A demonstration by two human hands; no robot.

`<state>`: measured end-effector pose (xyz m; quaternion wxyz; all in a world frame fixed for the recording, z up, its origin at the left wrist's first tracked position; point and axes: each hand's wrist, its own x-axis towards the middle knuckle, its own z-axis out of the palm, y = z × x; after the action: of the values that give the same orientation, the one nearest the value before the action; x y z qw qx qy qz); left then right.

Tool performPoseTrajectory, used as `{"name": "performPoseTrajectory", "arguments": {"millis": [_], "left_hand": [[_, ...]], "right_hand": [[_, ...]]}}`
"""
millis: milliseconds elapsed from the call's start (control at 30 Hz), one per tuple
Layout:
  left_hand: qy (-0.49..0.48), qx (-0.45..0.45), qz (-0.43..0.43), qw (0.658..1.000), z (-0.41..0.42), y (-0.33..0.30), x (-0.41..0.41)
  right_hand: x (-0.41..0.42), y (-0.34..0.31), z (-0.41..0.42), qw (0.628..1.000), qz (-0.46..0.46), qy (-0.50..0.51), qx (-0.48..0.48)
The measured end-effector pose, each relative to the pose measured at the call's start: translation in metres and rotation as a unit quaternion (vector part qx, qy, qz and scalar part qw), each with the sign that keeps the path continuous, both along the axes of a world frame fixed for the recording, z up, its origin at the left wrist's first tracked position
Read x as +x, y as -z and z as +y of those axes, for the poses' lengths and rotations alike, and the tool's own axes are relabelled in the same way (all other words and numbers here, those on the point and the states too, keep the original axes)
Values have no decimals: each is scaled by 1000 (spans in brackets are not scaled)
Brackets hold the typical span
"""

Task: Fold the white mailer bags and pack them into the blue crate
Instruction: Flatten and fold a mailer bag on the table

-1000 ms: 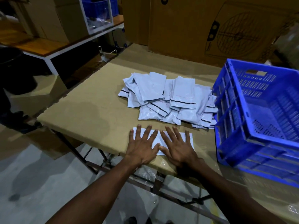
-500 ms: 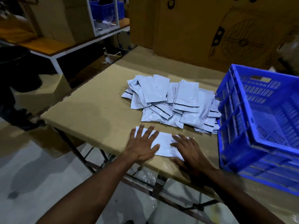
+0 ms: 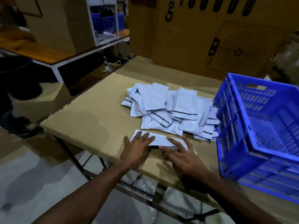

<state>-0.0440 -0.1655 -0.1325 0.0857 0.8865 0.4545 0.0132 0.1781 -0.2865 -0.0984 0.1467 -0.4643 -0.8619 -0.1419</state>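
Work surface: folding table [image 3: 90,113] covered in brown cardboard sheet, metal legs visible below near edge, grey floor beneath. Behind table: large brown cardboard boxes [image 3: 210,38], one printed with a fan outline. Far left: wooden-topped bench with white frame [image 3: 53,57], carrying more cartons and a white-framed shelf unit [image 3: 103,21] holding a small blue bin [image 3: 106,23]; contents of that bin too dark to tell. Blue crate [image 3: 258,126] on right end of table, perforated walls, tilted in view, interior showing only bare blue floor and walls. Loose pile of white mailer bags [image 3: 171,110] at table centre, overlapping, several showing dark seal strips, right edge of pile just beside crate wall. Single white mailer bag [image 3: 160,140] flat on table near front edge, apart from pile, lying lengthwise left to right. Left hand [image 3: 137,151] flat on its left end, fingers straight and spread, pressing down. Right hand [image 3: 182,154] flat on its right portion, fingers extended, pressing; nothing pinched or curled round by either hand. Near long edge of bag casting dark shadow between the hands.
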Motion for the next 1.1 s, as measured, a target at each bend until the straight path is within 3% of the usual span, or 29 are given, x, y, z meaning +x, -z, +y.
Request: {"name": "performPoseTrajectory", "arguments": {"millis": [167, 333, 500, 633, 800, 1100], "left_hand": [[34, -20, -36, 999, 12, -8, -1], [-38, -7, -251, 967, 3, 12, 0], [-101, 9, -169, 980, -9, 14, 16], [-56, 44, -103, 992, -18, 18, 41], [-3, 42, -80, 996, -28, 20, 81], [35, 15, -53, 998, -45, 12, 132]], "right_hand": [[3, 5, 21, 985, -164, 11, -61], [8, -36, 36, 991, -74, 57, -95], [36, -101, 48, 977, 104, 171, -79], [72, -143, 55, 953, 224, 203, 23], [125, -189, 51, 904, 343, 254, 22], [200, -232, 8, 881, 282, 376, 57]]}}
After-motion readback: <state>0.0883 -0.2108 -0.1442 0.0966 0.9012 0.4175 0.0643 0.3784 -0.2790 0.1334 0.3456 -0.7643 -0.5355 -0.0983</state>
